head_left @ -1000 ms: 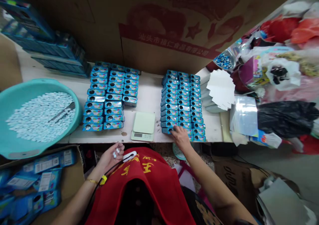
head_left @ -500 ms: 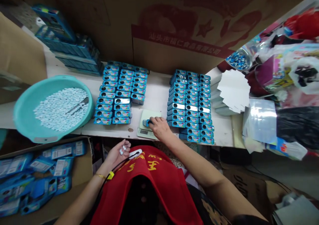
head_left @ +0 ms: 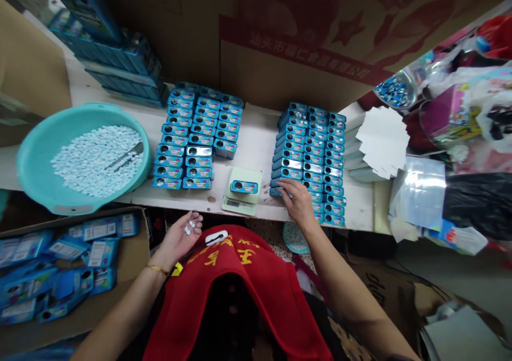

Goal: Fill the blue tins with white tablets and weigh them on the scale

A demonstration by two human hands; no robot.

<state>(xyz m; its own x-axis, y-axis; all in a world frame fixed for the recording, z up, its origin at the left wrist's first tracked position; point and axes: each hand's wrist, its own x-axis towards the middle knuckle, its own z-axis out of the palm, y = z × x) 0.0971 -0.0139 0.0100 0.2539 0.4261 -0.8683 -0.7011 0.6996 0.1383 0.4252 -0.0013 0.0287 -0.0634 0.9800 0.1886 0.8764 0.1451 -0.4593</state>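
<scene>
My left hand (head_left: 182, 235), palm up with curled fingers, holds several small white candies (head_left: 190, 227) above the red apron. A single blue tin (head_left: 244, 186) with a dark round hole in its top lies on the small pale-green scale (head_left: 239, 205); neither hand touches it. My right hand (head_left: 298, 203) has its fingers closed over a blue tin at the front left corner of the right-hand block of blue tins (head_left: 292, 154). That tin is mostly hidden beneath my fingers. Left of the scale stands another block of blue tins (head_left: 199, 126).
A turquoise basin (head_left: 34, 187) of white candies holds a metal tool (head_left: 124, 155). Blue packs fill a carton (head_left: 138, 283) below it. A large cardboard box (head_left: 240, 73) walls the back. White card stacks (head_left: 382, 142) stand at the right.
My right hand has let go of the tin on the scale and moved right to the right-hand block. My left hand still holds candies. The camera view has shifted slightly.
</scene>
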